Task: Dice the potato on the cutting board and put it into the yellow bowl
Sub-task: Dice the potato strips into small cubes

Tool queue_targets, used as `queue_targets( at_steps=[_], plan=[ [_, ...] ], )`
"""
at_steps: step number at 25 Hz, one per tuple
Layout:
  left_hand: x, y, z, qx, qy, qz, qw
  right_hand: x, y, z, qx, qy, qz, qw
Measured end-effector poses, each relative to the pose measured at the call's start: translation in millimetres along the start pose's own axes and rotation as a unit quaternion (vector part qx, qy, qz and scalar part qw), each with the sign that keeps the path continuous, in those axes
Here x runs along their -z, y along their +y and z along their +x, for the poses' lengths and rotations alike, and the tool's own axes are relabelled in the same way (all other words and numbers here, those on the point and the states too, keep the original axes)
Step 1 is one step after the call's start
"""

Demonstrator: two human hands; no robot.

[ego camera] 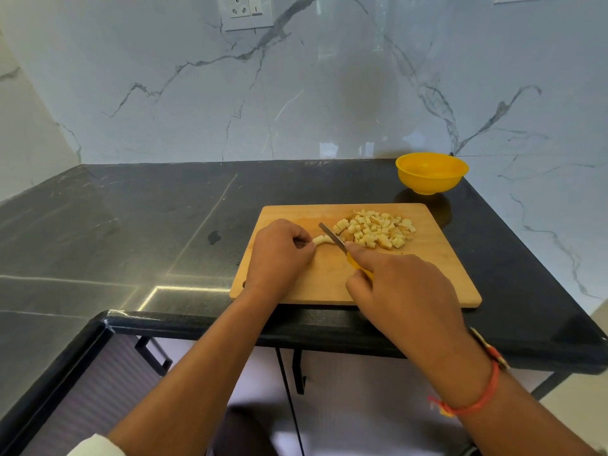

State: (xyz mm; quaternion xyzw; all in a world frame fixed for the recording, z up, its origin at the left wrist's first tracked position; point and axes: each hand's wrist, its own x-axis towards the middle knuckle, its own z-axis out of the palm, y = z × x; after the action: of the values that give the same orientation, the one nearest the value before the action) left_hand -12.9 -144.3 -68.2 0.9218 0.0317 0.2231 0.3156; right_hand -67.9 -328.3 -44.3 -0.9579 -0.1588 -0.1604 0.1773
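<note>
we are cutting the last potato strip (320, 239) on the cutting board (427, 278): our left hand (279, 255) is pinching it, our right hand (404, 291) is gripping the knife (332, 236), and the pile of cubes (375, 228) is lying just right. next we are probably scooping the cubes into the yellow bowl (431, 174), far right on the black counter (131, 225) by the marble wall (329, 93).

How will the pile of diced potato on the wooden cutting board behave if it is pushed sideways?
The pile of pale diced potato cubes would probably spread rather than move as one, since the pieces lie loose. Being small and blocky, they should slide, not roll, across the flat wooden cutting board. Freshly cut, they may feel slippery.
</note>
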Motion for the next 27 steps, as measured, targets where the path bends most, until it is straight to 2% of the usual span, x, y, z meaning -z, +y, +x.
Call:
queue_targets(
  at_steps=[6,11,19,27],
  plan=[
    [2,3,0,0.016,-0.003,-0.004,1.0,-20,-9,15,0.0,-0.031,-0.011,0.999],
    [1,1,2,0.024,-0.005,-0.006,1.0,-6,-1,3,0.007,-0.078,-0.019,0.997],
    [0,-1,2,0.024,-0.001,-0.008,1.0,1,-6,3,0.011,-0.011,-0.003,1.0],
    [1,-2,5,0.038,-0.002,-0.015,0.999,-19,-10,17,0.02,-0.043,-0.011,0.999]
  ],
)
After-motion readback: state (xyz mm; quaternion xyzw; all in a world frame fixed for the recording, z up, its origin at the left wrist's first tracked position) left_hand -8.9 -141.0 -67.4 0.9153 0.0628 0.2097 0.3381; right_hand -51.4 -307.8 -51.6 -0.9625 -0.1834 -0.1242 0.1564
